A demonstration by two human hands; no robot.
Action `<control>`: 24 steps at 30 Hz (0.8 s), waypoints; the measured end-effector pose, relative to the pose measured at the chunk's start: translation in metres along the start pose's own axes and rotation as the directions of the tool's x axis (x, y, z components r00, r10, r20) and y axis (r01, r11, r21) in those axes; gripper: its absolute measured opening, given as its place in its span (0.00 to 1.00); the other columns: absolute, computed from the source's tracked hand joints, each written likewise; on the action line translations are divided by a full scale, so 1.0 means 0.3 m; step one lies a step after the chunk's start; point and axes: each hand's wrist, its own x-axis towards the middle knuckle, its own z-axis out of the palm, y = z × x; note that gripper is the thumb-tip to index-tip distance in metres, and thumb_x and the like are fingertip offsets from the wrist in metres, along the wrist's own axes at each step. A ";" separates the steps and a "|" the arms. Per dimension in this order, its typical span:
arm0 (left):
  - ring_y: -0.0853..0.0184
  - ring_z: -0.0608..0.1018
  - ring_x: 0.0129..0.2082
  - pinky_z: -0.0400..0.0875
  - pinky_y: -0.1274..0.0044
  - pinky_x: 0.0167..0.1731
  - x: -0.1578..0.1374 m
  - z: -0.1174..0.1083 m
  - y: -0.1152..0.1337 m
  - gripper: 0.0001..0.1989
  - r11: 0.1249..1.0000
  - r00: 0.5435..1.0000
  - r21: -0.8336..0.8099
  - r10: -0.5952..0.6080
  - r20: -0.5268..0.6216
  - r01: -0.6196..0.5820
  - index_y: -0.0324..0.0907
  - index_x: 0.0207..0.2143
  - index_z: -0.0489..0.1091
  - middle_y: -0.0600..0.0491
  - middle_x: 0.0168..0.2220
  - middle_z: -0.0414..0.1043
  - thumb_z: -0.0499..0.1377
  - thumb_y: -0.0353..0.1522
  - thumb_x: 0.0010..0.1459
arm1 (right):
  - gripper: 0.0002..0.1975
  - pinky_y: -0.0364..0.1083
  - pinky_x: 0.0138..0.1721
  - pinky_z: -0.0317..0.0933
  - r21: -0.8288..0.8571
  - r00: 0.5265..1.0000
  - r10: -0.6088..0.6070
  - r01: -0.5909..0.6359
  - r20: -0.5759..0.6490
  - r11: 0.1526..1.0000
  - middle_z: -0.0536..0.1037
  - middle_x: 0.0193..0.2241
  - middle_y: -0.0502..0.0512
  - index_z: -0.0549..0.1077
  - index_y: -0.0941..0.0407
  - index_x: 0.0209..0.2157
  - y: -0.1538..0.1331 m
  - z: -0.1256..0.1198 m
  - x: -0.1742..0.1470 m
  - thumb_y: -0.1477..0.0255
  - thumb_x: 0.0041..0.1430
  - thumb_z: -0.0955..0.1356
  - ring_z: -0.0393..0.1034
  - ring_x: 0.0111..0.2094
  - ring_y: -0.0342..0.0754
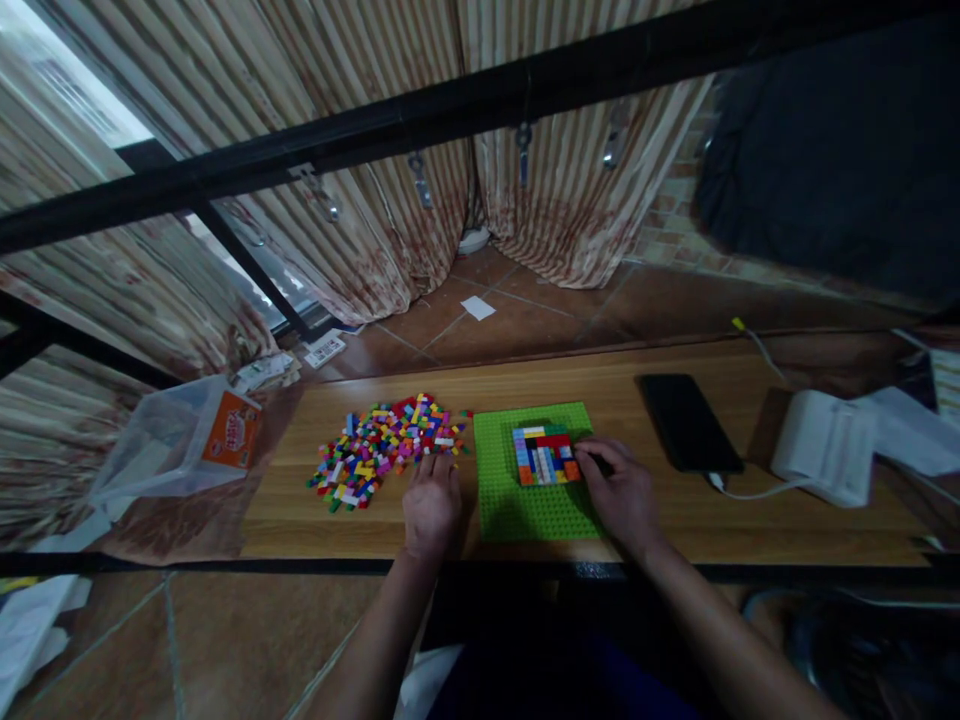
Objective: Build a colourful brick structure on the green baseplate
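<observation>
Forearms [724, 620] reach over the table [322, 540] toward a multicoloured brick build [545, 458] near the middle of a green baseplate [499, 515]. At its right edge the right hand [621, 497] curls, thumb and fingers close together; whether they pinch a brick is unclear. A sideways push could skew edge pieces. Fingers bent, the left hand [433, 508] rests beside the loose bricks [390, 440], its grip hidden; a careless sweep could scatter them.

One baseplate [534, 512] — one phone [688, 422]
</observation>
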 end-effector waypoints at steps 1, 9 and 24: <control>0.60 0.76 0.41 0.70 0.73 0.40 -0.004 -0.003 0.003 0.10 1.000 1.000 0.000 -0.003 0.015 0.003 0.40 0.40 0.71 0.47 0.40 0.74 0.50 0.30 0.65 | 0.09 0.54 0.48 0.64 -0.003 1.000 -0.003 0.003 0.002 1.000 0.78 0.38 0.56 0.77 0.53 0.35 0.000 0.000 0.001 0.65 0.60 0.66 0.72 0.42 0.52; 0.63 0.77 0.39 0.70 0.75 0.39 -0.044 -0.011 0.057 0.08 0.996 0.996 -0.085 -0.007 0.085 0.014 0.40 0.39 0.70 0.47 0.39 0.75 0.52 0.28 0.63 | 0.09 0.54 0.47 0.65 0.001 1.000 -0.011 0.011 -0.005 1.000 0.78 0.37 0.56 0.77 0.53 0.34 -0.012 0.000 0.006 0.66 0.60 0.66 0.72 0.41 0.52; 0.69 0.77 0.38 0.72 0.78 0.42 0.027 -0.053 0.198 0.10 0.850 0.991 -0.513 0.134 -0.007 -0.119 0.42 0.37 0.75 0.52 0.36 0.75 0.56 0.24 0.59 | 0.09 0.53 0.46 0.64 -0.019 0.999 -0.026 0.027 0.023 0.999 0.78 0.36 0.56 0.76 0.53 0.34 -0.027 -0.004 0.012 0.68 0.60 0.65 0.71 0.40 0.52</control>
